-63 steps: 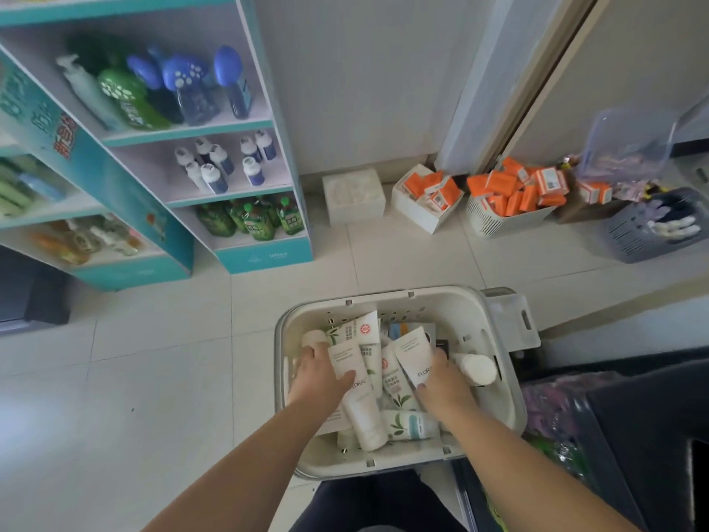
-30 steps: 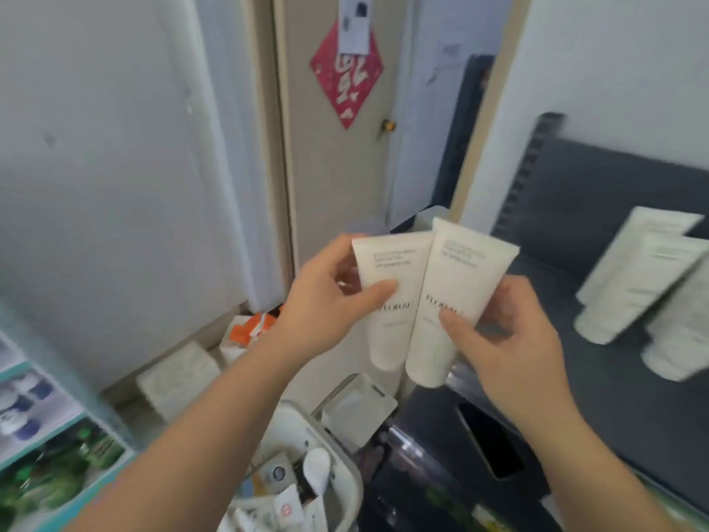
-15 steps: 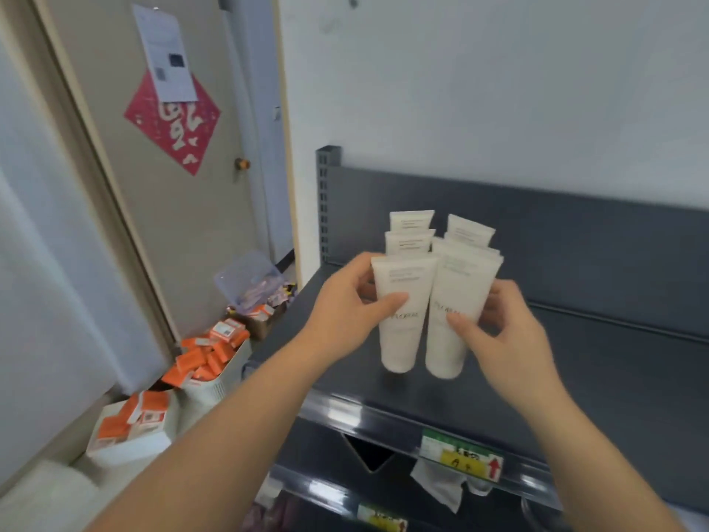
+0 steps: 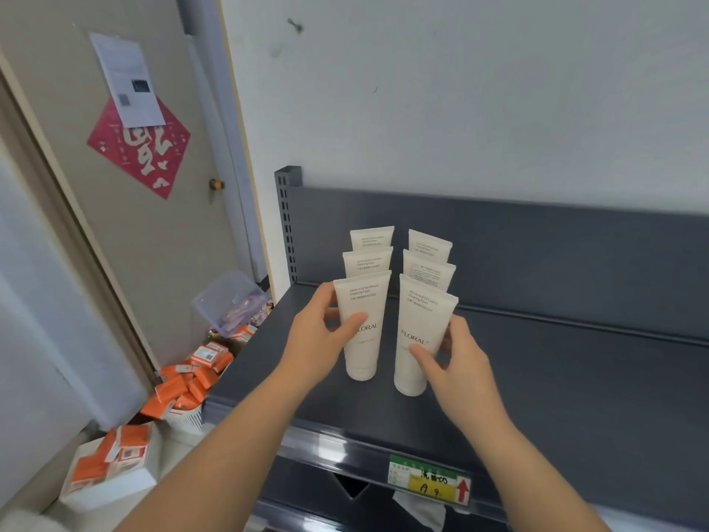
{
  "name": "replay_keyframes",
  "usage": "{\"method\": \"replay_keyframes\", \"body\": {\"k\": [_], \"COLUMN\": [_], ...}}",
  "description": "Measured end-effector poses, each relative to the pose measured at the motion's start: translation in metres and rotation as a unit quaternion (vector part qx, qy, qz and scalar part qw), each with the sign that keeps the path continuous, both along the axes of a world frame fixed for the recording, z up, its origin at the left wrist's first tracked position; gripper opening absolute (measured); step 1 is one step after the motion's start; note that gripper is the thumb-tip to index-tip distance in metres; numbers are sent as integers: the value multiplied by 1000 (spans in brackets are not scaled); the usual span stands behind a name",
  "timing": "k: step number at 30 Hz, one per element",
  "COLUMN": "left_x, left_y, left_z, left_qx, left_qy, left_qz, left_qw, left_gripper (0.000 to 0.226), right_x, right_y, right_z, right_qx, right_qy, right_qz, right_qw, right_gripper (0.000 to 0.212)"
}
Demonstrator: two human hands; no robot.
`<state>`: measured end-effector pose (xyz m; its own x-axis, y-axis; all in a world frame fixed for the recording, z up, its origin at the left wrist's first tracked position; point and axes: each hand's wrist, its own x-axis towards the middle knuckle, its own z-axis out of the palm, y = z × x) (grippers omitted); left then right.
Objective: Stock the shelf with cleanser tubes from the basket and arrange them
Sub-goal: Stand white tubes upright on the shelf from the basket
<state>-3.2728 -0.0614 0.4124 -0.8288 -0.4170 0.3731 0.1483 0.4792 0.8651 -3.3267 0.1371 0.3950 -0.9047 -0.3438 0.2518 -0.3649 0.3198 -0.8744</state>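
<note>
While each hand (image 4: 322, 335) (image 4: 458, 362) grips a front tube (image 4: 362, 324) (image 4: 420, 335), four tubes (image 4: 370, 259) close behind.

Rear tubes (image 4: 371, 238) half-hidden — print illegible.

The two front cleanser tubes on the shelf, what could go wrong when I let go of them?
1. Both front tubes stand on their narrow caps; the left hand holds the left front tube and the right hand the right front tube. A jerky release could tip either.
2. Two more tubes stand close behind each, so one fall may topple a whole row.
3. The right front tube leans slightly.
</note>
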Motion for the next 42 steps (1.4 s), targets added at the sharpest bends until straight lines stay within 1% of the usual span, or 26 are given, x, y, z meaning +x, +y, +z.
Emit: {"method": "replay_keyframes", "body": {"k": [6, 9, 10, 13, 14, 16, 18, 20, 22, 24, 26, 28, 29, 31, 32, 35, 36, 39, 42], "left_x": [-6, -2, 1, 16, 22, 35, 50, 67, 85, 101, 115, 130, 139, 159, 171, 212, 227, 274, 321], "left_y": [10, 13, 13, 10, 9, 4, -3, -8, -12, -15, -17, -19, -21, -25, -28, -41, -47, -63, -77], "left_z": [-8, -7, -7, -12, -15, -17, -20, -23, -26, -29, -31, -32, -32, -31, -30, -31, -32, -39, -46], "left_qx": [2, 3, 1, -5, -10, -42, -110, -189, -274, -342, -373, -386, -392, -404, -410, -425, -425, -412, -391], "left_qy": [15, 4, -14, -72, -90, -123, -157, -189, -238, -285, -313, -321, -320, -314, -314, -320, -324, -340, -363], "left_qz": [58, 63, 53, 34, 45, 81, 108, 117, 118, 122, 124, 121, 120, 121, 121, 125, 126, 137, 156], "left_qw": [998, 998, 998, 997, 995, 988, 975, 956, 924, 887, 865, 857, 854, 850, 848, 837, 836, 834, 831], "left_gripper": [39, 42, 47, 71, 78, 85, 85, 81, 75, 70, 70, 70, 70, 68, 68, 69, 69, 70, 70], "right_x": [-6, -9, -8, -6, -5, -4, -2, 2, 13, 24, 37, 52, 61, 84, 97, 136, 149, 188, 230], "right_y": [-9, -8, -7, -1, 2, 5, 8, 10, 9, 5, 0, -9, -14, -27, -36, -66, -77, -110, -139], "right_z": [-2, -2, -2, 0, 1, 5, 7, 7, 5, 2, 0, -2, -1, 2, 4, 5, 4, -1, -5], "right_qx": [4, 16, 22, 39, 54, 115, 210, 305, 395, 453, 501, 536, 531, 500, 494, 490, 486, 477, 456], "right_qy": [12, 7, 5, 9, 16, 30, 39, 37, 38, 37, 43, 71, 79, 88, 107, 193, 203, 199, 207], "right_qz": [-29, -17, -12, -2, -2, -2, -1, 5, 12, 17, 35, 57, 59, 67, 80, 122, 136, 185, 226], "right_qw": [999, 1000, 1000, 999, 998, 993, 977, 951, 918, 891, 863, 839, 842, 859, 859, 841, 839, 836, 836], "right_gripper": [47, 43, 43, 59, 61, 58, 55, 57, 55, 47, 45, 45, 44, 44, 46, 51, 54, 73, 79]}}
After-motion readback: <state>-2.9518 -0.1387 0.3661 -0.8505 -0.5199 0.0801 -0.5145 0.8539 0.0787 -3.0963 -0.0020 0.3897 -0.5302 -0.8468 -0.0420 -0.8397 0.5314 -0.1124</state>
